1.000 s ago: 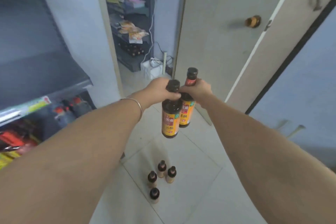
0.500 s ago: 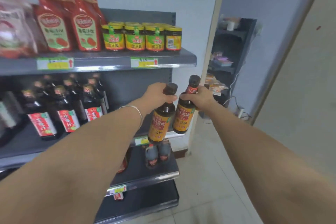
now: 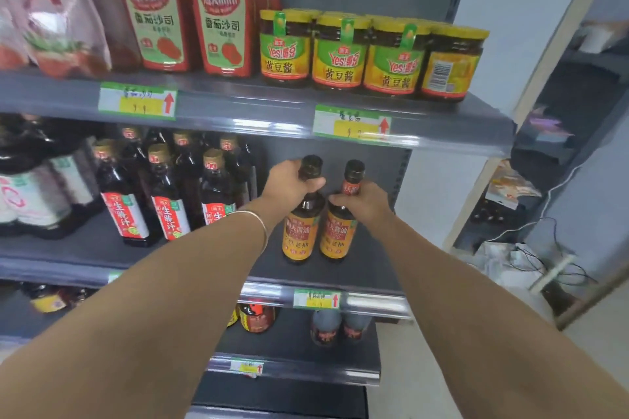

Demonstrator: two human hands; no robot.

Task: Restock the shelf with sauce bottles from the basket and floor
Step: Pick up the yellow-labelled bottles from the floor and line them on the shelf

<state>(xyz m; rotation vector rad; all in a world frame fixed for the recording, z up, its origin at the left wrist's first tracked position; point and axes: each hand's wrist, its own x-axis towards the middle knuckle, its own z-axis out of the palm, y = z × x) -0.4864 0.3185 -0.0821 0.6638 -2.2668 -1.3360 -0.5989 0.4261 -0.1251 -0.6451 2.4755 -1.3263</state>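
Note:
Two dark sauce bottles with orange labels stand upright side by side at the right end of the middle shelf [image 3: 340, 274]. My left hand [image 3: 289, 184] grips the neck of the left bottle [image 3: 299, 235]. Around the neck of the right bottle [image 3: 337, 235] my right hand [image 3: 362, 204] is closed. Their bases are at the shelf surface; I cannot tell whether they rest on it. The basket and the floor bottles are out of view.
Red-labelled dark bottles [image 3: 166, 204] fill the middle shelf left of my hands. Ketchup pouches [image 3: 221, 13] and yellow bean-paste jars [image 3: 340, 51] sit on the shelf above. A few bottles [image 3: 326, 326] stand on the lower shelf. At the right is a doorway [image 3: 561, 180] with cables.
My view has swung from the floor up to the shelf. Both hands have carried the two bottles forward into the middle shelf and brought them upright.

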